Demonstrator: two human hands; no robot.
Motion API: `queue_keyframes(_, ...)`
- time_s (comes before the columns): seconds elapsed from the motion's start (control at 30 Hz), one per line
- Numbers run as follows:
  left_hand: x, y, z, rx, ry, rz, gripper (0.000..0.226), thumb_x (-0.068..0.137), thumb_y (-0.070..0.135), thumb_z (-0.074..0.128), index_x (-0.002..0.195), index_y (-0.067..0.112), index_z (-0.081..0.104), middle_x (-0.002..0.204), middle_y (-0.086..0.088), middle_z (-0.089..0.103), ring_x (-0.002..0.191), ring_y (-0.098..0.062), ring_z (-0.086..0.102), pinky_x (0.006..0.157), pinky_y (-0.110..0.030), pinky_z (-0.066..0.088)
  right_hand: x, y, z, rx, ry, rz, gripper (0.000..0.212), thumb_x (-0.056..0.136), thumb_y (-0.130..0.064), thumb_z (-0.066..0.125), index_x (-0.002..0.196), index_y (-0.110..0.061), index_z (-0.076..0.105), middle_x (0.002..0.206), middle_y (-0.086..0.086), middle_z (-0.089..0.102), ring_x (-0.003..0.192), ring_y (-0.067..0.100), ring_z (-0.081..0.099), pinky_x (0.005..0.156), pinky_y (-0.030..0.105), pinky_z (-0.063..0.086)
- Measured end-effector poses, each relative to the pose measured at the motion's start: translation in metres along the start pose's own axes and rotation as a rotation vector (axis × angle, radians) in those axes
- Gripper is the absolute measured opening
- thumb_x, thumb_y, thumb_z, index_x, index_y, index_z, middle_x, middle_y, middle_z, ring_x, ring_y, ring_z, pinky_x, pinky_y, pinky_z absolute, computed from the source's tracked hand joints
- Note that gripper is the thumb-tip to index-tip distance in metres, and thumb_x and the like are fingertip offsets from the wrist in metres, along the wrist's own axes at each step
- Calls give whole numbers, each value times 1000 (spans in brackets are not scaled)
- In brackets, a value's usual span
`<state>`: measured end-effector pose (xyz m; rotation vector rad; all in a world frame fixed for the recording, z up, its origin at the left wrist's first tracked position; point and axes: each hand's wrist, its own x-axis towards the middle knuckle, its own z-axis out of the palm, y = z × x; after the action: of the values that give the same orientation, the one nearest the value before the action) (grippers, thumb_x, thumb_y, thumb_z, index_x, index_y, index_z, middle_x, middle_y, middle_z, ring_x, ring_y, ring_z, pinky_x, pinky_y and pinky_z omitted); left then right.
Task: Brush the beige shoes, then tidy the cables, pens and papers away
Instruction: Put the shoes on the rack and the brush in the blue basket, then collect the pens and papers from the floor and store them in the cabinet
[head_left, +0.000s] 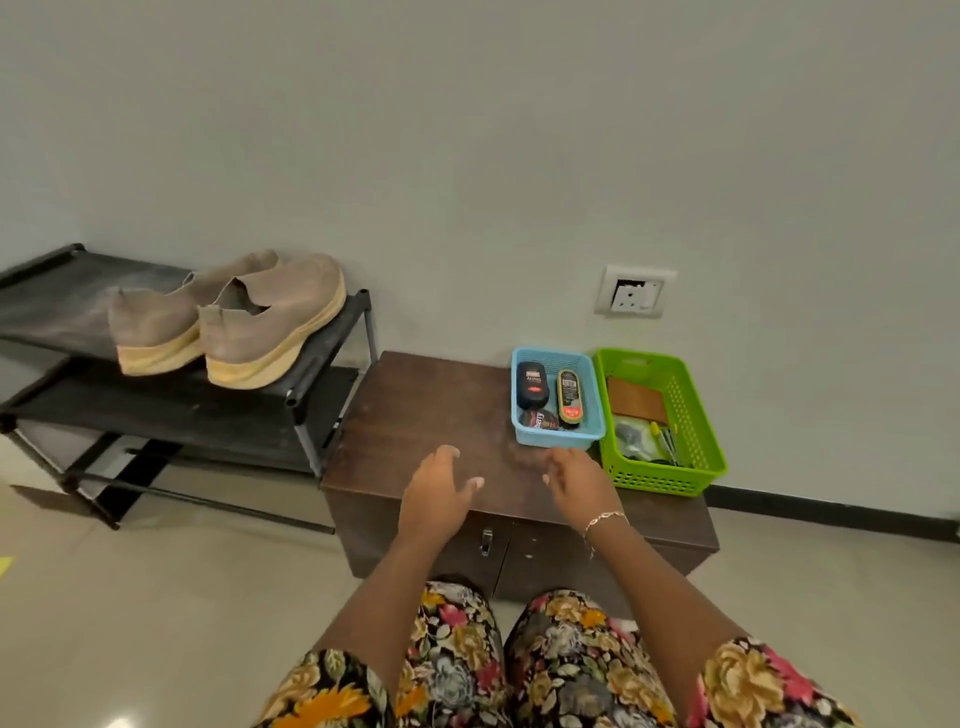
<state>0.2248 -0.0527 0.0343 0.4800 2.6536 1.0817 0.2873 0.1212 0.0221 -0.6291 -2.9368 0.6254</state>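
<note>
Brushing unstarted: your left hand (439, 493) and right hand (576, 480) hover empty, fingers loose, above the bench (415, 405); next, fetch the beige shoes (249, 322).

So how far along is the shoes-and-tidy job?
Looks done: beige shoes sit paired on the rack; pens, a brown sheet and a cable-like bundle lie in the green basket. In hand: nothing; left hand and right hand hover open over the cabinet. Left: apparently nothing, though brushing itself can't be confirmed.

Two shoes (270, 322), two baskets (693, 415) — two hands (439, 493)
</note>
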Motion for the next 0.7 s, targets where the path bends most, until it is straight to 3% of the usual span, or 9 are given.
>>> queue_keyframes(0.17, 28, -47, 53, -27, -179, -151, 32, 89, 26, 59, 116, 9, 54, 111, -5, 61, 102, -20, 56, 78, -25, 40, 9, 33, 61, 153, -34, 43, 20, 87, -6, 52, 99, -13, 66, 95, 6, 64, 84, 25, 61, 74, 32, 47)
queue_keyframes(0.27, 45, -75, 85, -16, -313, -285, 29, 89, 26, 59, 112, 8, 55, 88, -3, 60, 80, -19, 55, 68, -24, 40, 10, 50, 90, 193, -72, 4, 20, 82, -9, 51, 86, -15, 70, 80, 3, 67, 68, 15, 61, 61, 20, 40)
queue_keyframes(0.33, 58, -87, 103, -6, -420, -366, 31, 89, 27, 59, 113, 7, 56, 103, -7, 64, 93, -23, 58, 78, -26, 45, 8, 57, 104, 236, -66, 8, 20, 80, -15, 49, 81, -15, 70, 71, 1, 66, 59, 12, 57, 55, 12, 31)
queue_keyframes(0.47, 70, -92, 121, -58, -537, -446, 46, 88, 27, 61, 127, 5, 51, 129, -8, 56, 117, -21, 53, 90, -23, 38, -7, 66, 119, 211, -88, 23, 28, 77, -18, 42, 81, -16, 69, 76, -3, 67, 67, 8, 57, 61, 14, 39)
queue_keyframes(0.53, 70, -93, 132, -111, -562, -484, 49, 87, 27, 63, 131, 10, 49, 131, -5, 55, 120, -19, 51, 90, -20, 36, -13, 71, 128, 36, -141, -61, 20, 68, -10, 54, 78, -16, 70, 74, -2, 66, 63, 16, 61, 56, 17, 44)
queue_keyframes(0.6, 68, -96, 142, -176, -566, -508, 44, 87, 25, 64, 127, 11, 52, 129, -3, 56, 121, -18, 49, 88, -16, 32, -18, 72, 139, -152, -233, -162, 27, 47, -2, 66, 72, -13, 71, 72, 4, 64, 59, 22, 61, 50, 21, 48)
queue_keyframes(0.7, 66, -103, 150, -225, -527, -490, 38, 87, 24, 64, 121, 12, 57, 126, 0, 58, 119, -16, 50, 86, -13, 31, -19, 75, 153, -359, -338, -321, 27, 55, -6, 49, 73, -7, 70, 78, 12, 65, 67, 27, 64, 58, 29, 54)
